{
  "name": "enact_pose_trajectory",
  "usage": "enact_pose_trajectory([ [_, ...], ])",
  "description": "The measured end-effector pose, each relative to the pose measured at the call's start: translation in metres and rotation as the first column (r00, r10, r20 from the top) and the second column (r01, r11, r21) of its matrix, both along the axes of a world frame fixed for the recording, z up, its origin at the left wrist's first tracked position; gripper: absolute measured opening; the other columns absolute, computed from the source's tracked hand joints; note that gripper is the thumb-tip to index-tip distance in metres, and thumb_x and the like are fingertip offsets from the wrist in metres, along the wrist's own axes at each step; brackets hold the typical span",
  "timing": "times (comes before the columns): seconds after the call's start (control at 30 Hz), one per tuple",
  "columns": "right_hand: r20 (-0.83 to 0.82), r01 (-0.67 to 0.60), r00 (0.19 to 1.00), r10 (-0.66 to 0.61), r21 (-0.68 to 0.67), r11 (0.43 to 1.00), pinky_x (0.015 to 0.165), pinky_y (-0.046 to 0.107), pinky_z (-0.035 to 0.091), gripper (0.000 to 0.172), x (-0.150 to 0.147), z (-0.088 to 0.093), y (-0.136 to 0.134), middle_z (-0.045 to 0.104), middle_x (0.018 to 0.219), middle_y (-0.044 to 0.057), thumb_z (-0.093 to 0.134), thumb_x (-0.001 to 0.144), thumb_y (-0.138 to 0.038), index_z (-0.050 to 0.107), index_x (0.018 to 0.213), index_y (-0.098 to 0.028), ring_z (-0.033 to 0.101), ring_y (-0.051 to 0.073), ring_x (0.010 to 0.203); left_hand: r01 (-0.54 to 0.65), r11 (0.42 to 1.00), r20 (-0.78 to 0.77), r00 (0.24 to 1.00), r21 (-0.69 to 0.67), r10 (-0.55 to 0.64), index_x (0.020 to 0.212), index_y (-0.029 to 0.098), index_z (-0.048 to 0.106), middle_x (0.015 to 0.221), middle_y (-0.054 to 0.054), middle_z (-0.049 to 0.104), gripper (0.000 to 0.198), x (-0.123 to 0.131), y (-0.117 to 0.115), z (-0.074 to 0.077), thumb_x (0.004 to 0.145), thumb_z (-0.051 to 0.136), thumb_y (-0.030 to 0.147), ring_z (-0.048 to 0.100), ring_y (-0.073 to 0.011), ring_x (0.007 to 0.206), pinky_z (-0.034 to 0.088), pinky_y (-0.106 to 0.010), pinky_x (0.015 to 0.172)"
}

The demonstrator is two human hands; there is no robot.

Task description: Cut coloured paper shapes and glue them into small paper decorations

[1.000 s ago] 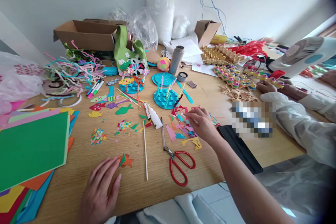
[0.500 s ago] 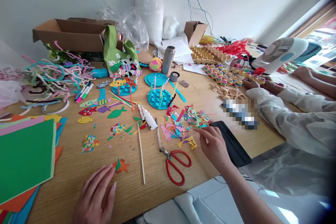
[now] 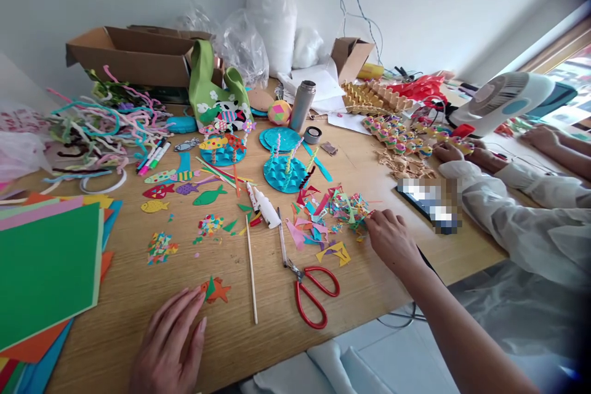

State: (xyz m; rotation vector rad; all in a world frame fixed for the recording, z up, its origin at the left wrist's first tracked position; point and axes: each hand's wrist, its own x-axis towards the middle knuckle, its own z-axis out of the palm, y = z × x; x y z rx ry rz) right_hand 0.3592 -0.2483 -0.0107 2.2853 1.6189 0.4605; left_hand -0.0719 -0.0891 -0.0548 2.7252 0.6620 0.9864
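My left hand (image 3: 168,341) lies on the table at the near left, fingers stretched out. Its fingertips touch the edge of an orange paper fish (image 3: 219,290) that has a green paper triangle (image 3: 210,288) on it. At the right end of the paper scraps (image 3: 318,215), my right hand (image 3: 392,241) bends its fingers down; the tips are partly hidden, so what they pinch does not show. Under that forearm a black phone (image 3: 428,260) is mostly covered. Between my hands lie red-handled scissors (image 3: 311,314) and a thin wooden stick (image 3: 251,271).
Confetti piles (image 3: 161,249), several paper fish (image 3: 207,195) and a white glue bottle (image 3: 268,208) lie beyond my left hand. Coloured paper sheets (image 3: 46,271) are stacked left. Blue egg-tray discs (image 3: 281,181) and a flask (image 3: 303,104) stand farther back. A co-worker's sleeve (image 3: 484,197) is at right.
My right hand has moved from the near side of the scraps to their right end, now covering much of the phone. The left hand stays beside the orange fish. The view has shifted slightly.
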Motion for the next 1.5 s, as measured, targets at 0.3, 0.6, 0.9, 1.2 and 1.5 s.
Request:
enact_pose_trajectory([
  [0.3,-0.014,-0.027,1.0,0.027,-0.042,0.999,0.076,0.036,0.033,0.013,0.007,0.005,0.003,0.065,0.087,0.013,0.055,0.083,-0.007,0.066,0.084,-0.014,0.051,0.028,0.089,-0.004,1.0,0.012,1.0,-0.008,0.005,0.125,0.017,0.057,0.117,-0.009,0.066,0.039,0.0,0.0,0.0,0.087,0.056,0.016,0.061,-0.0228,0.109,0.048,-0.035,0.093],
  [0.6,-0.003,-0.152,0.988,0.152,-0.057,0.987,0.077,0.036,0.034,0.013,0.015,0.003,0.002,0.063,0.083,0.013,0.054,0.085,-0.01,0.065,0.081,-0.013,0.051,0.028,0.087,-0.034,0.999,0.027,0.999,-0.027,0.035,0.125,0.018,0.057,0.117,-0.01,0.066,0.038,0.001,-0.003,0.002,0.088,0.055,0.016,0.06,-0.0223,0.109,0.048,-0.035,0.093],
  [0.9,-0.051,-0.119,0.992,0.119,-0.012,0.993,0.078,0.036,0.037,0.014,0.024,0.029,0.016,0.066,0.083,0.01,0.052,0.084,-0.011,0.064,0.079,-0.016,0.055,0.026,0.087,-0.015,1.0,0.038,0.999,-0.017,0.016,0.124,0.016,0.056,0.117,-0.011,0.065,0.037,0.001,-0.002,0.002,0.087,0.055,0.013,0.059,-0.0232,0.109,0.046,-0.036,0.094],
  [1.2,-0.9,0.551,0.417,-0.125,0.141,0.822,0.059,0.03,0.044,0.016,0.043,0.05,0.024,0.068,0.066,0.003,0.067,0.068,-0.036,0.071,0.071,-0.021,0.059,0.018,0.063,-0.032,0.999,0.05,0.998,-0.016,0.032,0.122,0.016,0.058,0.116,-0.01,0.065,0.035,0.002,-0.003,0.002,0.088,0.055,0.015,0.06,-0.0225,0.107,0.047,-0.034,0.094],
  [1.5,-0.996,0.593,-0.083,-0.044,-0.085,0.801,0.057,0.027,0.047,0.032,-0.009,0.047,0.036,0.064,0.065,0.003,0.078,0.054,-0.046,0.064,0.063,-0.019,0.057,0.015,0.061,-0.029,0.999,0.061,0.998,-0.04,0.032,0.12,0.015,0.059,0.117,-0.011,0.064,0.032,0.001,-0.005,0.001,0.088,0.055,0.016,0.059,-0.0221,0.108,0.047,-0.034,0.094],
])
